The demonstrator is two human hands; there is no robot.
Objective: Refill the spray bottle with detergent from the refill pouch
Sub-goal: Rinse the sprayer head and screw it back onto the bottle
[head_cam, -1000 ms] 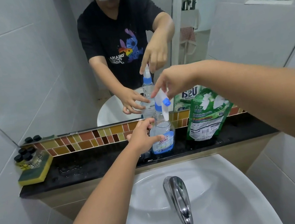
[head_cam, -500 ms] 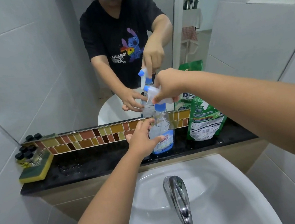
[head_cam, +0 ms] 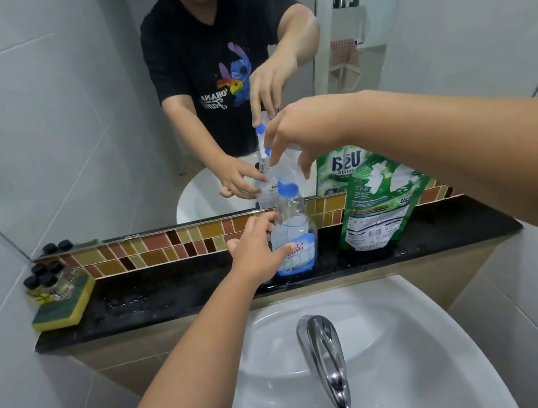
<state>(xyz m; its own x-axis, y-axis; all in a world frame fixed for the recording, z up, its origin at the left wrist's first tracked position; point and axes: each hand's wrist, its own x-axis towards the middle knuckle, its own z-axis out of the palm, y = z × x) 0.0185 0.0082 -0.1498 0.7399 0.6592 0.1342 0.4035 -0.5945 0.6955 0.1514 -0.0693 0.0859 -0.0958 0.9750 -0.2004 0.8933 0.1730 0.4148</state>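
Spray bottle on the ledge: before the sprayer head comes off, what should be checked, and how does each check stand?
1. Spray bottle upright on the black ledge: ok.
2. Left hand steadying the bottle body: ok.
3. Right hand on the sprayer head: ok.
4. Blue collar fully unscrewed: cannot tell.
5. Refill pouch standing near the bottle: ok.
6. Pouch already opened: cannot tell.
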